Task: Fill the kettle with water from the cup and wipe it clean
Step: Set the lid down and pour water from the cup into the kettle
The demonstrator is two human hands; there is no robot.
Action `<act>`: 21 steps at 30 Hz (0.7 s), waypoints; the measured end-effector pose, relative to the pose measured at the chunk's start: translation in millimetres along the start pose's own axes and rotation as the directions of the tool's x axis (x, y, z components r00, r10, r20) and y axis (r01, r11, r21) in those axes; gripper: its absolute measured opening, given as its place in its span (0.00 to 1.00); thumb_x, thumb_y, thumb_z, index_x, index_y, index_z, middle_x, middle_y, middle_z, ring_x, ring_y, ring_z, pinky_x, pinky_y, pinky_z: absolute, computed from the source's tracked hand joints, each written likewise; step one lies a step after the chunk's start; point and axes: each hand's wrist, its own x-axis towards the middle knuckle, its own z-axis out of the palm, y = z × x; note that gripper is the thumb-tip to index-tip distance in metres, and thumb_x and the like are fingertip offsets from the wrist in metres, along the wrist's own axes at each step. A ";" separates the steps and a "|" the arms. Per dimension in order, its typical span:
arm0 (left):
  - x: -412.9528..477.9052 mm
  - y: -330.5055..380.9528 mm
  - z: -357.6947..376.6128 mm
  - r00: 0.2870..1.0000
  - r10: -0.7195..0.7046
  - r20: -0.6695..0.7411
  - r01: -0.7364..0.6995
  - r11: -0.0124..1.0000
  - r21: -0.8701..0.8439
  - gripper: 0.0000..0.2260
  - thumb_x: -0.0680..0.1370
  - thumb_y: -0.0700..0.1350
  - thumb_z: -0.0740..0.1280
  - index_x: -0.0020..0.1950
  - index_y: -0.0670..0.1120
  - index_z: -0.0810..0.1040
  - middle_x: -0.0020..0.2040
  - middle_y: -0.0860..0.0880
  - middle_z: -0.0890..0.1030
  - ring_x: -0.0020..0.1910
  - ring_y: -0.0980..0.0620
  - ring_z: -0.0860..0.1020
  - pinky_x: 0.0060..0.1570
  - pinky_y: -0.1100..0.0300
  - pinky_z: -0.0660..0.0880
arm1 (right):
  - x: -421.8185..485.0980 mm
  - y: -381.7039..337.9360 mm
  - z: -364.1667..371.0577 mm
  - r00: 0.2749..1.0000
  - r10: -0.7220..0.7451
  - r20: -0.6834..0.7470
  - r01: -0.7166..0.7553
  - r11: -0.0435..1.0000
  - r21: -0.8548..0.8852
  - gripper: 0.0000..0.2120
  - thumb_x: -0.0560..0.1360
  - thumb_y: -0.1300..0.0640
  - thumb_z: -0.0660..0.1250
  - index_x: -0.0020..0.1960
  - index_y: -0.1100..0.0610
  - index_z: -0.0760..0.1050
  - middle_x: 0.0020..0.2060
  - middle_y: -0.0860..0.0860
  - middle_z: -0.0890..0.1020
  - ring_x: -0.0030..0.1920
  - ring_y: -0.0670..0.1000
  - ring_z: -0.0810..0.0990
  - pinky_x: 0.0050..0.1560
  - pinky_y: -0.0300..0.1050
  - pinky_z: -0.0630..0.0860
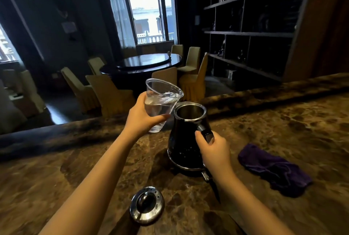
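1. The left hand (140,115) had its grip wrapped around a clear plastic cup (160,102), tilted toward the kettle, water inside.
2. The cup's rim hung just beside the kettle's open mouth.
3. The right hand (213,151) had its grip clamped on the handle of the black kettle (184,144), standing upright on the desk (283,121).
4. The lid (147,204) lay nearer the person; a purple cloth (273,168) lay right of the kettle.
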 end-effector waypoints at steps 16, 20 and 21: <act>5.1 11.6 -8.4 0.991 0.066 0.114 -0.090 0.973 0.214 0.37 0.63 0.50 0.77 0.68 0.50 0.63 0.63 0.45 0.75 0.56 0.49 0.75 0.51 0.60 0.69 | 1.2 2.6 0.0 0.999 -0.050 0.006 0.050 0.998 -0.031 0.15 0.73 0.56 0.67 0.29 0.57 0.71 0.23 0.47 0.73 0.23 0.40 0.71 0.22 0.29 0.64; 5.7 15.8 -12.9 0.987 0.079 0.141 -0.112 0.964 0.242 0.37 0.62 0.50 0.77 0.68 0.49 0.64 0.63 0.45 0.75 0.53 0.55 0.71 0.52 0.60 0.68 | 1.5 3.9 0.0 0.998 -0.064 -0.003 0.064 0.997 -0.029 0.16 0.73 0.56 0.67 0.27 0.51 0.69 0.20 0.45 0.74 0.23 0.39 0.72 0.22 0.28 0.65; 5.8 16.7 -14.0 0.986 0.083 0.146 -0.118 0.961 0.250 0.37 0.62 0.51 0.77 0.68 0.49 0.64 0.63 0.45 0.75 0.53 0.55 0.70 0.52 0.61 0.68 | 1.6 4.3 0.1 0.998 -0.065 -0.002 0.065 0.997 -0.030 0.16 0.73 0.56 0.67 0.27 0.51 0.69 0.19 0.43 0.74 0.23 0.39 0.72 0.22 0.28 0.66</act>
